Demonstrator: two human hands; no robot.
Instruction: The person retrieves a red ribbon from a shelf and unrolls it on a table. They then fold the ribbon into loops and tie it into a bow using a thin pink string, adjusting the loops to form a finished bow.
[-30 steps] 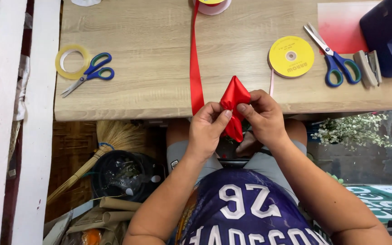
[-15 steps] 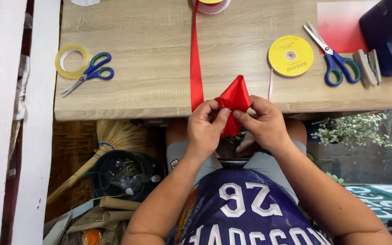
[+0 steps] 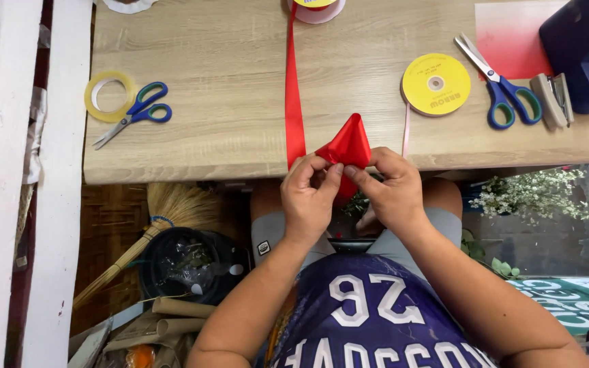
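Note:
A red ribbon [image 3: 294,88] runs down the wooden table [image 3: 226,75] from a spool [image 3: 315,9] at the far edge. Its near end is folded into a pointed red shape [image 3: 349,144] at the table's front edge. My left hand [image 3: 310,197] pinches the fold's left side with thumb and fingertips. My right hand [image 3: 393,191] pinches its right side, thumb close to the left thumb. The lower part of the fold is hidden behind my fingers.
On the table lie a tape roll [image 3: 109,96] with green-blue scissors [image 3: 136,113] at the left, a yellow ribbon reel [image 3: 435,84], blue scissors [image 3: 501,85], a stapler [image 3: 553,99], a pink sheet [image 3: 510,41] and a dark blue box [image 3: 584,48] at the right. A broom [image 3: 151,221] and bin [image 3: 189,262] stand below.
The folded red tip has turned from leaning left to pointing up and slightly right. Both hands have shifted a little, fingers re-pinching the fold.

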